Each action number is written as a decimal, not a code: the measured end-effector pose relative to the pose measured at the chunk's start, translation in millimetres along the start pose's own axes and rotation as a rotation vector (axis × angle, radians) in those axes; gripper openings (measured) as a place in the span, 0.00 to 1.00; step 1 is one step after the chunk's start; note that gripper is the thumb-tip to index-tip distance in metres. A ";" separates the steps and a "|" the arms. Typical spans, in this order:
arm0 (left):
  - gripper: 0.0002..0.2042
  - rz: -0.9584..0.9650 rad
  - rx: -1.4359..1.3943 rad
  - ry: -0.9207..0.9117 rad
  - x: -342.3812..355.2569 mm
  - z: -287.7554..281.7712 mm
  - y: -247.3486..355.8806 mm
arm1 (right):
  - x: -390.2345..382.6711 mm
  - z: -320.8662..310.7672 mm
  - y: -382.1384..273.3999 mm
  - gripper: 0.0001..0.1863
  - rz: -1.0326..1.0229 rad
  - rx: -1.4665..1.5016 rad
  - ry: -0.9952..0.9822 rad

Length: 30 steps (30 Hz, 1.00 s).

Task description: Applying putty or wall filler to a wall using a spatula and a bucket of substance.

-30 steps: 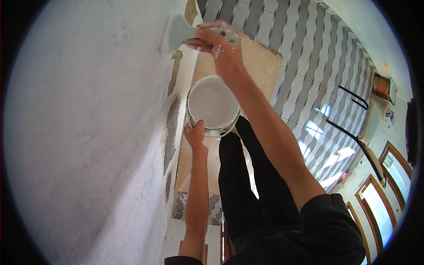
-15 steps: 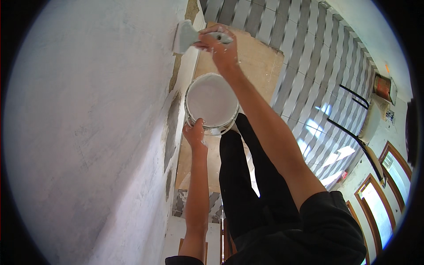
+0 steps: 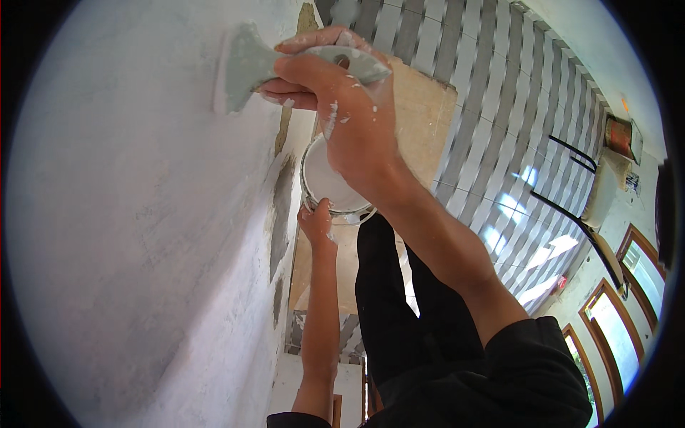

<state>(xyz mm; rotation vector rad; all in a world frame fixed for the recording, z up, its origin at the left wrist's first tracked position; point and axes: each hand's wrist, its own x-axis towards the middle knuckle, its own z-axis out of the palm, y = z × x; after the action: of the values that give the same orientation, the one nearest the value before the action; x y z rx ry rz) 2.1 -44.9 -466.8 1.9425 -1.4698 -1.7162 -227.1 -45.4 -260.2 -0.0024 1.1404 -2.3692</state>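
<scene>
My right hand [image 3: 353, 118] grips a pale grey-green wide scraper [image 3: 242, 75], whose blade lies at the white wall [image 3: 143, 178], left of a crumbling strip of exposed plaster [image 3: 280, 128]. White smears cover the fingers and back of this hand. Below it, my left hand [image 3: 317, 221] is closed on the rim of a round white bucket [image 3: 342, 221], which holds a smooth white paste and is partly hidden behind my right arm. Further bare, grey patches show along the wall's edge beside the bucket.
A beige board [image 3: 432, 107] lies on the grey striped tile floor [image 3: 499, 121] below me. My black-clad legs stand under the bucket. At the right sit an orange-brown container [image 3: 618, 137], a pale bundle and dark bent bars [image 3: 560, 210] near a wall with wood-framed windows.
My right hand with the scraper has moved left and a little downward, further onto the wall, and now covers more of the bucket. My left hand stays on the bucket.
</scene>
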 end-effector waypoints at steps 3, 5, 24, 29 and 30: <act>0.10 -0.006 -0.071 0.002 1.0 -1.4 -1.6 | -0.8 13.4 -21.3 0.06 -0.056 0.077 -0.043; 0.10 -0.001 -0.110 -0.003 -4.1 3.3 1.1 | 0.0 14.8 -28.9 0.06 -0.076 0.093 -0.077; 0.12 0.007 0.103 0.020 -26.3 -16.9 3.3 | 109.4 -61.4 73.5 0.06 -0.036 -0.189 0.162; 0.12 0.033 0.099 0.029 -20.2 -32.9 -12.3 | 106.2 2.3 26.4 0.11 0.018 -0.600 0.232; 0.12 0.043 0.123 0.019 -21.0 -29.5 -9.9 | 103.4 4.1 19.6 0.11 0.011 -0.606 0.233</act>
<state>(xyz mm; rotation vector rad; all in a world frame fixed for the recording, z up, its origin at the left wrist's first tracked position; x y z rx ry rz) 34.9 -38.1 -449.9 1.9648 -1.6333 -1.6217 -307.7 -104.3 -293.8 0.0726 1.9219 -1.9609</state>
